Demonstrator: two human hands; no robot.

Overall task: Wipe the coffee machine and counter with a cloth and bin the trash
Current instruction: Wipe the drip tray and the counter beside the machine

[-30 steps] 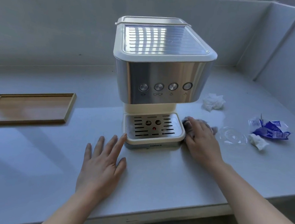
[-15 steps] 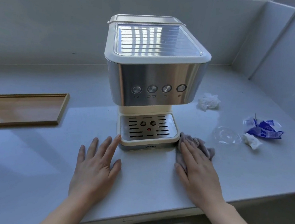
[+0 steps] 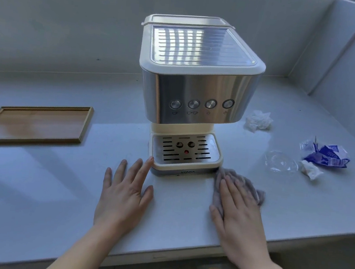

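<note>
The right hand (image 3: 239, 212) lies flat on the cloth (image 3: 259, 196), fingers (image 3: 228, 189) spread, pressing it on the surface (image 3: 39, 186) just by the front right corner of the machine (image 3: 197, 93). It pins the cloth but does not grip it. To wipe well, I think it should keep the palm down and push in long, slow strokes. It should stay away from the trash near the right: 2 tissues (image 3: 258, 121), a clear lid (image 3: 280, 162) and a blue wrapper (image 3: 329, 156). The left hand (image 3: 124, 196) rests open and holds nothing, 1 fingertip touching the machine's base. Both arms reach forward, wrists low.
</note>
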